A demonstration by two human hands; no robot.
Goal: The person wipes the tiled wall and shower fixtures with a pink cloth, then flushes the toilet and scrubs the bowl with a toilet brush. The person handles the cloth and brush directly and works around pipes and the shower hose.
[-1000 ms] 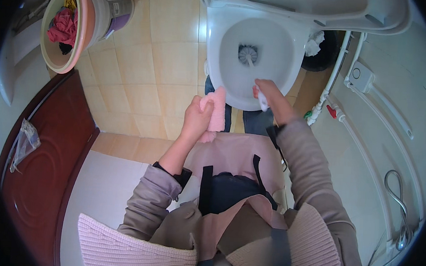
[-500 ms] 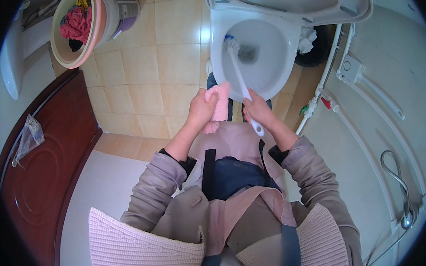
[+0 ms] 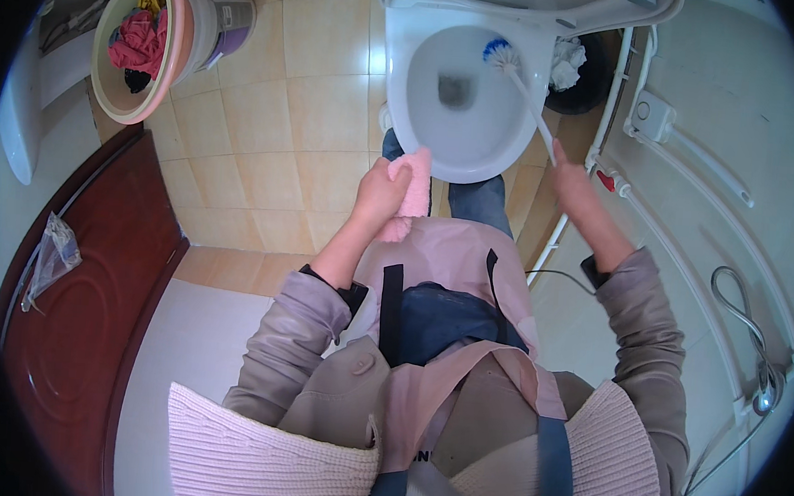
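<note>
Scrubbing step: right hand (image 3: 572,179) closed round the white handle of the toilet brush (image 3: 517,69), blue bristle head up and left of it, against the far inner wall of the toilet bowl (image 3: 423,113). Best to keep bristles pressed under the rim, strokes short. Left hand (image 3: 380,192) grips a pink cloth (image 3: 412,181) at the near rim. Bowl holds shallow water; pink basin (image 3: 115,94) far left of the left hand holds clothes.
</note>
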